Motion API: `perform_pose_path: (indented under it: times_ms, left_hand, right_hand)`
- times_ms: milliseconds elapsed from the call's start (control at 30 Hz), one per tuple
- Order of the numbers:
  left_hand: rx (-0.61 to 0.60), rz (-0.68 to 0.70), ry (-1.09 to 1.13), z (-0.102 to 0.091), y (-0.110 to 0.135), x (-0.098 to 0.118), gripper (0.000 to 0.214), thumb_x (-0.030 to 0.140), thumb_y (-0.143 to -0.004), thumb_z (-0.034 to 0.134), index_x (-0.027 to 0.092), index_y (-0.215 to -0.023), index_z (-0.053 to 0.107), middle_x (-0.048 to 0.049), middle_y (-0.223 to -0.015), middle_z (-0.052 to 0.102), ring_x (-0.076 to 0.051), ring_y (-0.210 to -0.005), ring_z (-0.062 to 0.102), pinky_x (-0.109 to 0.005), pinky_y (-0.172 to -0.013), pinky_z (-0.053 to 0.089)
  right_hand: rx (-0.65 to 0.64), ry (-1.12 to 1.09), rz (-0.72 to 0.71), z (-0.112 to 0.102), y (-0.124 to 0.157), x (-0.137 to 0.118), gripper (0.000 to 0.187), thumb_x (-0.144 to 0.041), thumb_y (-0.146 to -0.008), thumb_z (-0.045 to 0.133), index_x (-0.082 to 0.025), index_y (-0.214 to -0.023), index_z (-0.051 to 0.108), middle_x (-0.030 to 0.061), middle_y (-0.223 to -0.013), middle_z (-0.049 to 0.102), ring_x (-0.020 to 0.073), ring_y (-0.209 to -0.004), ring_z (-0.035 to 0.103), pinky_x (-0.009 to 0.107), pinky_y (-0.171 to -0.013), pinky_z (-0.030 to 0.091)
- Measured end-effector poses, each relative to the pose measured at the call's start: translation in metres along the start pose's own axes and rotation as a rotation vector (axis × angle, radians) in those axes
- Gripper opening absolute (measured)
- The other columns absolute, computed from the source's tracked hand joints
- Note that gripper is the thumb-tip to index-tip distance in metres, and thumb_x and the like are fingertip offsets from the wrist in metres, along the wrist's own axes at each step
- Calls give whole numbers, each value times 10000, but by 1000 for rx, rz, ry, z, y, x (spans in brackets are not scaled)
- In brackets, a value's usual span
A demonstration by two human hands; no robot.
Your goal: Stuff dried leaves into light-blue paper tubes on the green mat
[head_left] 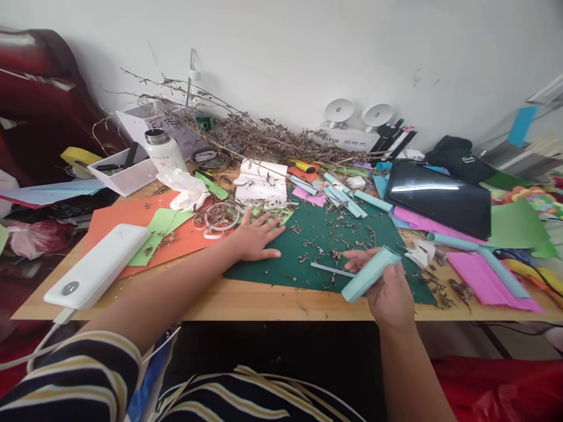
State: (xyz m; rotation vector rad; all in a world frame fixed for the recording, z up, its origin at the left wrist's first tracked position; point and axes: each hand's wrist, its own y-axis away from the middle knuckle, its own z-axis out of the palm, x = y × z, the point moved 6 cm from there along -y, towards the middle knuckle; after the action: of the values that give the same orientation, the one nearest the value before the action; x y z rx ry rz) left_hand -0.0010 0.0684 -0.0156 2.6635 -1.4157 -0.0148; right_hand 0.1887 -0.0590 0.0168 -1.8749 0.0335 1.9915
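Blue paper tube (372, 274), already rolled, is sitting clasped in the right hand (393, 293) above the near edge of the table (264, 305); the left hand (257, 240), fingers spread, is resting on a flat, unrolled green sheet (285, 261) littered with leaf bits (336, 254); beyond, other rolled tubes (373, 200) are lying.

In my right hand (391, 296) I hold a light blue paper roll (369, 275), slanted, with its lower end toward the left and my thumb near the other end. One thin pale strip (328, 269) sticks out beside my fingers. My spread left hand (255, 239) rests at the edge of a dark green sheet (285, 268), which lies flat, scattered with dry plant bits (304, 257).
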Motion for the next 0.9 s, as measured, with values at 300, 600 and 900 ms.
perform_pose_path:
  times_ms: [300,600,900]
  left_hand:
    - [25,-202,-103,-25,-3,-56,586,596,-778,200,301,-1280,267,-40,-1408,98,-341,-1269,17,-628,-903,-81]
    - [528,-489,138,-90,91,-24,464,501,-824,235,268,-1161,453,-24,-1402,132,-310,-1269,94,-574,-968,57]
    - [189,-56,555,28,222,85,389,499,-783,312,344,-1025,575,7,-1018,623,-193,-1030,508,-389,-1039,200]
  right_hand:
    - [-158,384,-12,15,-34,-13,269,-396,-784,426,-245,-1006,441,40,-961,589,160,-806,543,303,-616,466]
    - [-805,1158,-388,140,-76,11,284,-321,-783,448,-250,-1051,511,36,-1007,595,193,-892,540,296,-671,428]
    - [-951,1250,-547,172,-66,36,360,-223,-748,509,-248,-1107,498,52,-1102,557,236,-1003,489,383,-799,388]
